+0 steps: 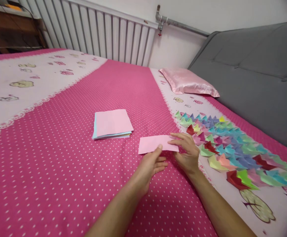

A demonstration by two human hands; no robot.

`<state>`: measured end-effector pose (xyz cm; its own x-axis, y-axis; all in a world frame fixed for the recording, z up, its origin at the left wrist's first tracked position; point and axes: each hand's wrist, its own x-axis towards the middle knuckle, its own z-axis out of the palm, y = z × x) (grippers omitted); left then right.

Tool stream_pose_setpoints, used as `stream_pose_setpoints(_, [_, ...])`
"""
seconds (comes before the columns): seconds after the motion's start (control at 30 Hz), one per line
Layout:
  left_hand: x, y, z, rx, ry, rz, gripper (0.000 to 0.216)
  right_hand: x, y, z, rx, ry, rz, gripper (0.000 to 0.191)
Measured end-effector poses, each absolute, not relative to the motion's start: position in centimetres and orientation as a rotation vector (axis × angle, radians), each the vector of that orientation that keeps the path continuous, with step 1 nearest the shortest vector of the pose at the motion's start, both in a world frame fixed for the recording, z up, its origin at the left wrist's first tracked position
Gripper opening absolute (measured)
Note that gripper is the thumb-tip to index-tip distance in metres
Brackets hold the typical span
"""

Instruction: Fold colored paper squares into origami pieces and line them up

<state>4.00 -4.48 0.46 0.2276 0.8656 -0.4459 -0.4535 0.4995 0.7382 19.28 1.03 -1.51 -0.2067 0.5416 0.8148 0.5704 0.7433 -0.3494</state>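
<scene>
A pink sheet of paper (pixel 151 143), folded into a long strip, lies on the pink dotted bedsheet (pixel 59 158). My left hand (pixel 151 166) pinches its near edge with thumb and fingers. My right hand (pixel 186 152) presses its fingertips on the strip's right end. A stack of coloured paper squares (pixel 112 124) with a pink one on top lies just left of and beyond the strip.
Several folded paper shapes (pixel 232 148) in many colours lie spread on the bed to the right. A pink satin pillow (pixel 188 82) rests near the grey headboard (pixel 257 79). A white radiator (pixel 104 31) stands along the far wall.
</scene>
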Motion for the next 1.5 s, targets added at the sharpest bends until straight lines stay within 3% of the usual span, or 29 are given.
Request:
stream_pose_setpoints(0.2, [2.2, -2.9, 1.1, 0.168, 0.712, 1.311, 0.023, 17.7, -0.4, -0.5, -0.743, -1.993, -0.114, 0.022])
stream_pose_setpoints(0.63, [1.4, -2.9, 1.5, 0.261, 0.606, 1.281, 0.025, 18.0, 0.2, -1.3, -0.891, -1.916, 0.296, 0.017])
stream_pose_setpoints(0.83, [1.4, -3.1, 1.2, 0.33, 0.568, 1.215, 0.024, 17.7, -0.1, -1.2, -0.983, -1.763, 0.517, 0.005])
stream_pose_setpoints(1.07, [1.9, -3.6, 0.8, 0.577, 0.682, 1.239, 0.034, 16.7, -0.9, -1.2, -1.125, -1.582, 0.71, 0.015])
stream_pose_setpoints(1.3, [2.1, -3.4, 0.5, 0.543, 0.815, 1.227, 0.025, 16.0, -1.3, -0.9, -1.069, -1.381, 0.97, 0.039])
stream_pose_setpoints(1.5, [2.0, -3.2, 0.4, 0.554, 0.889, 1.251, 0.029, 15.8, -1.3, -0.5, -1.087, -1.328, 1.115, 0.033])
